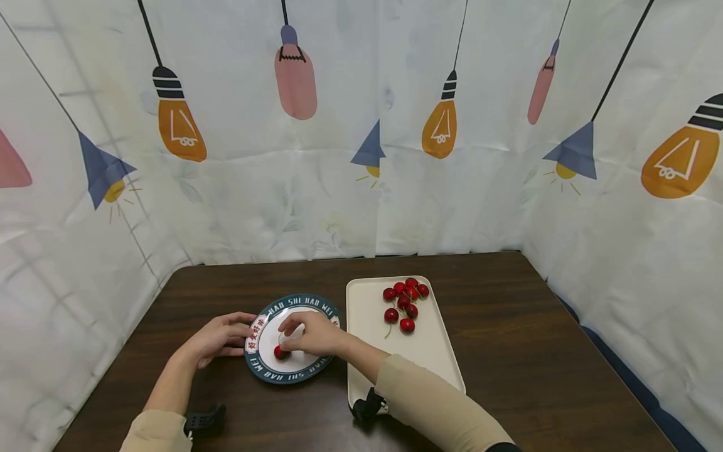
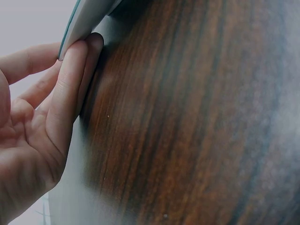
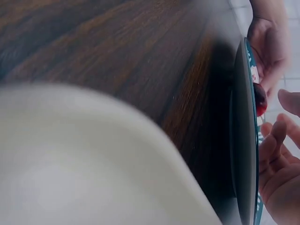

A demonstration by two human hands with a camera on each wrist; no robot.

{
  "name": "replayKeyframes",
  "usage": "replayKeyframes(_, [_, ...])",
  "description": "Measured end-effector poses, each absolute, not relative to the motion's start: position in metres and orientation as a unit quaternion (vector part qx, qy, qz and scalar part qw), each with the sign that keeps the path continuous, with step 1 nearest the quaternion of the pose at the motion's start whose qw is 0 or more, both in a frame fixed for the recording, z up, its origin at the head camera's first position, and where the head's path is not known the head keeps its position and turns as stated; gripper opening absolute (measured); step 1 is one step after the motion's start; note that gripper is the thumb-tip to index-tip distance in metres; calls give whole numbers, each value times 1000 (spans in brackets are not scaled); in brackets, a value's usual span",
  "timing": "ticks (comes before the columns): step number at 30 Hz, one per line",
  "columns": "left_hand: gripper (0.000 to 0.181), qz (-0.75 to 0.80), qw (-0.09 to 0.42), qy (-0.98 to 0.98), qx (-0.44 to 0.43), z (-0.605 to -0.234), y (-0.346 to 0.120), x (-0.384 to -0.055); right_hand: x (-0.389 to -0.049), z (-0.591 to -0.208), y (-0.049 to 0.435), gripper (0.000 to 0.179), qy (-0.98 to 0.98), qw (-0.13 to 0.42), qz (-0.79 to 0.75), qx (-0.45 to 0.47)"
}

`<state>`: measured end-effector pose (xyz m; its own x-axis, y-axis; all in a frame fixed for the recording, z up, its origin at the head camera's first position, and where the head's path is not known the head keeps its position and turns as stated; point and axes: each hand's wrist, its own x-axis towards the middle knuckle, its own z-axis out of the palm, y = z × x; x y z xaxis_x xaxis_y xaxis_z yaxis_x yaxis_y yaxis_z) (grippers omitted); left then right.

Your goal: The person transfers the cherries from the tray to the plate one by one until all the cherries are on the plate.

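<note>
A round plate (image 1: 265, 371) with a dark teal lettered rim and a white middle stands on the table. My left hand (image 1: 217, 339) holds the plate's left rim; in the left wrist view its fingers (image 2: 70, 79) lie on both sides of the edge. One red cherry (image 1: 281, 353) lies on the plate, left of its middle. Over the plate is my right hand (image 1: 313, 334), its thumb tip close beside the cherry. In the right wrist view the cherry (image 3: 260, 99) sits on the plate, apart from the parted thumb and fingers (image 3: 280, 131).
A cream rectangular tray (image 1: 367, 314) stands right of the plate, under my right forearm. Several red cherries (image 1: 403, 302), some with stems, are gathered at its far right part. The dark wooden table (image 1: 519, 351) backs onto a curtain (image 1: 339, 207) printed with lamps.
</note>
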<state>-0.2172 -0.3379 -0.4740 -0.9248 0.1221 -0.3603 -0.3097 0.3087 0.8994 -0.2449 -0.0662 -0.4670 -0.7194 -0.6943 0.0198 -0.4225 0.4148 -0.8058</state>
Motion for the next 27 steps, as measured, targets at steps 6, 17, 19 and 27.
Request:
replayKeyframes(6, [57,585,185,788,-58,-474,-338,-215,-247,-465,-57,28,825,166,-424,-335])
replayKeyframes(17, [55,586,181,787,-60,-471,-335,-214,-257,-469,-36,23,823,159,-432,-332])
replayKeyframes(19, [55,587,181,787,-59,-471,-335,-214,-258,-469,-32,23,822,156,-432,-335])
replayKeyframes(27, [55,585,179,789,-58,-472,-336,-214,-258,-458,-19,27,819,151,-429,-349])
